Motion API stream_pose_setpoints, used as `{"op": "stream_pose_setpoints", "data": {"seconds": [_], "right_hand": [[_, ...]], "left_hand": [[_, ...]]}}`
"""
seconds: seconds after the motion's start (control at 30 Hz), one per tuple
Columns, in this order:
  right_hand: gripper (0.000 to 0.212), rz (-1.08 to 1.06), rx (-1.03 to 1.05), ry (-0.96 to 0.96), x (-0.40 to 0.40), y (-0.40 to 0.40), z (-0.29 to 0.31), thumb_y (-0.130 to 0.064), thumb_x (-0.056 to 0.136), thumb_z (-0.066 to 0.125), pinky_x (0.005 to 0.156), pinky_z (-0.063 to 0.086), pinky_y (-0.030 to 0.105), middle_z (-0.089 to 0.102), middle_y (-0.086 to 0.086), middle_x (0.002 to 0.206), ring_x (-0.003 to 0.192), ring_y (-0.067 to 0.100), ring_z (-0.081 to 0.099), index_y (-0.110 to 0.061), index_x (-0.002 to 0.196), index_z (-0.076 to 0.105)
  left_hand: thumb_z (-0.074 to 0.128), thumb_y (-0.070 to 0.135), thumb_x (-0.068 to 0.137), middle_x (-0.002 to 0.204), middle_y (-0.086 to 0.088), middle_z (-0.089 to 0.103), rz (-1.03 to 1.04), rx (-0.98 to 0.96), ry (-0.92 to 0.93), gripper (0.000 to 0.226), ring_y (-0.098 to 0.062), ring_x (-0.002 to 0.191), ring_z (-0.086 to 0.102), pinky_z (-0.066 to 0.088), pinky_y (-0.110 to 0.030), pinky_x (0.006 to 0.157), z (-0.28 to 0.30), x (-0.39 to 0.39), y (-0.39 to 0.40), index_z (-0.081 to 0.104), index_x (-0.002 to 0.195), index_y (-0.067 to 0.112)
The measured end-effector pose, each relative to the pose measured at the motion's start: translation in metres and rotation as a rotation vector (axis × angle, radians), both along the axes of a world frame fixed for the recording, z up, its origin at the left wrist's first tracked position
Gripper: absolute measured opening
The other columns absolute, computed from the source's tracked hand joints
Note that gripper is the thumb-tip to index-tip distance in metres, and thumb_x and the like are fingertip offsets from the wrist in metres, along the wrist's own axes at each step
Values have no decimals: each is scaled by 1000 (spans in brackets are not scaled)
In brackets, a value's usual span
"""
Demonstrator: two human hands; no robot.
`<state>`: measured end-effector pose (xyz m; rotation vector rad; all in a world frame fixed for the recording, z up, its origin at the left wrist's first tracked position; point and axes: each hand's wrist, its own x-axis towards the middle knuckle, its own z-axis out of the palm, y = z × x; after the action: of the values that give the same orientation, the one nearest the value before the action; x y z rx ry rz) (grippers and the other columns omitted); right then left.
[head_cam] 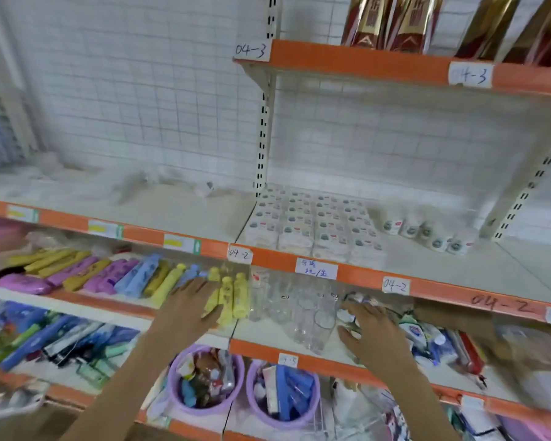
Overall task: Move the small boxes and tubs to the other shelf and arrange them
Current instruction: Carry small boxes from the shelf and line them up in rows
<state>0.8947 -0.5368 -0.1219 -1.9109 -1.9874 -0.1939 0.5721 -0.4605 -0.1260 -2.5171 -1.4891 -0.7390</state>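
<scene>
A block of small white boxes [312,227] stands in neat rows on the shelf marked 04-2 [395,286]. Right of it lie several small white tubs [427,232] in a loose row. On the shelf below, my right hand [376,332] reaches into a heap of small tubs and packets [350,313], its fingers spread over them. The blur hides whether it grips any of them. My left hand [188,308] is open, fingers straight, resting over yellow tubes [233,297] on the lower shelf.
Clear drinking glasses [303,316] stand between my hands. Coloured tubes and packs [86,273] fill the lower left shelf. Two purple buckets [206,380] of goods sit beneath. Red and gold bags [392,20] stand on the shelf marked 04-3. The left upper shelf [178,211] holds only scraps of plastic wrap.
</scene>
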Motion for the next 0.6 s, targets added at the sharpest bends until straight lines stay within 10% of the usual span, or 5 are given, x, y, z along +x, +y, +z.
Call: {"op": "stream_pose_setpoints", "data": {"seconds": [0.17,0.47,0.6], "right_hand": [[35,85,-97,120,-23,-30,-9,-29,83,63,82,47,34,62,0,114,106,23,59,-21,117,58],[40,432,-250,115,-147,-36,-34,-38,93,48,92,39,26,47,-7,131,119,15,46,-28,131,42],[39,545,-284,113,-221,-27,-36,-38,93,46,92,39,24,48,-9,130,117,12,45,-29,131,42]], "left_hand": [[49,39,77,83,2,65,133,-121,-18,35,-16,68,65,51,-25,48,-22,-37,-74,65,97,16],[56,33,84,114,-1,60,563,-279,-102,39,-22,105,58,47,-33,80,-38,-134,-175,58,119,18],[57,34,69,95,-4,68,665,-235,-111,38,-27,87,65,54,-36,70,-43,-185,-190,67,100,15]]}}
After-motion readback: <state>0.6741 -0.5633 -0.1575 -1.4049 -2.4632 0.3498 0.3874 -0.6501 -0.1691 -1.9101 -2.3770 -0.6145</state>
